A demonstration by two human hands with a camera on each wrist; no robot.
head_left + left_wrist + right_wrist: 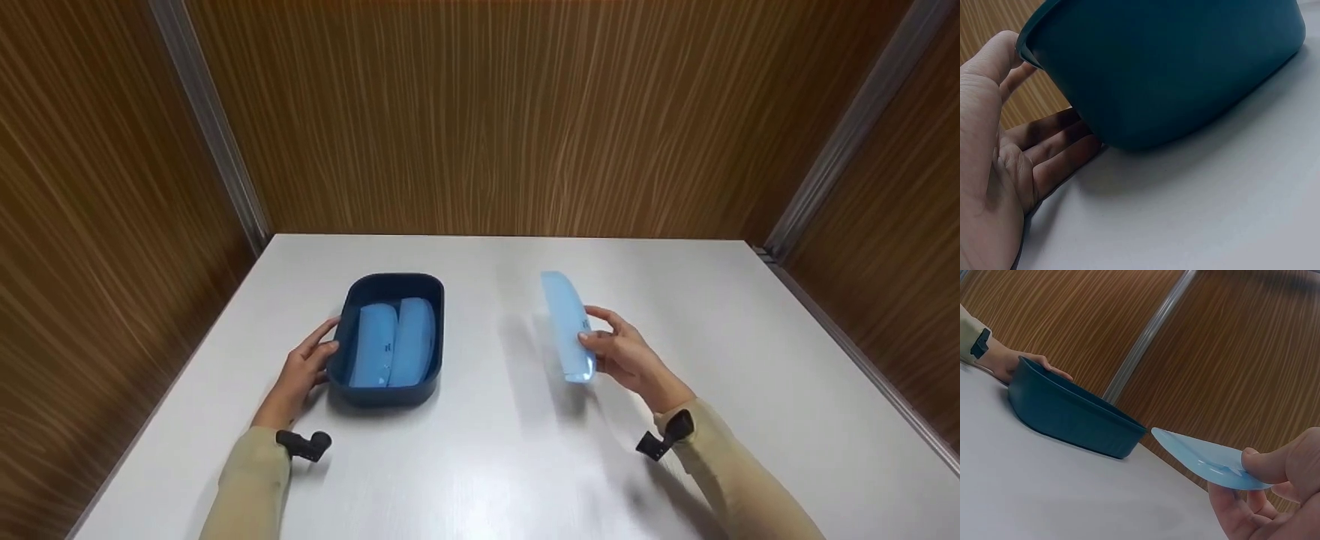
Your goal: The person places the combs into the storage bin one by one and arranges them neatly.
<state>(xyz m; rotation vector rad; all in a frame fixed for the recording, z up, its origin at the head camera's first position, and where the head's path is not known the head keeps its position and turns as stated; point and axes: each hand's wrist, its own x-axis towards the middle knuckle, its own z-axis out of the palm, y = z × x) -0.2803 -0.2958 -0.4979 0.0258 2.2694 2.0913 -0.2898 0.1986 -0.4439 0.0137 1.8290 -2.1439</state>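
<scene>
A slim, glossy light-blue packet (568, 326) with small dark print is pinched in my right hand (626, 352), thumb on one face and fingers behind. It is held above the table, right of a dark blue open-topped box (386, 397). In the right wrist view the packet (1207, 461) looks thin and curved. Two similar light-blue packets, a left one (374, 345) and a right one (413, 341), lie side by side inside the box. My left hand (300, 371) touches the box's left side; in the left wrist view its fairly straight fingers (1053, 143) rest against the outer wall.
The box stands on a white table (480, 465). Wood-grain panels (480, 120) rise behind the table and on both sides, with metal strips (210, 112) at the corners. A small black device (304, 444) is worn on each wrist over beige sleeves.
</scene>
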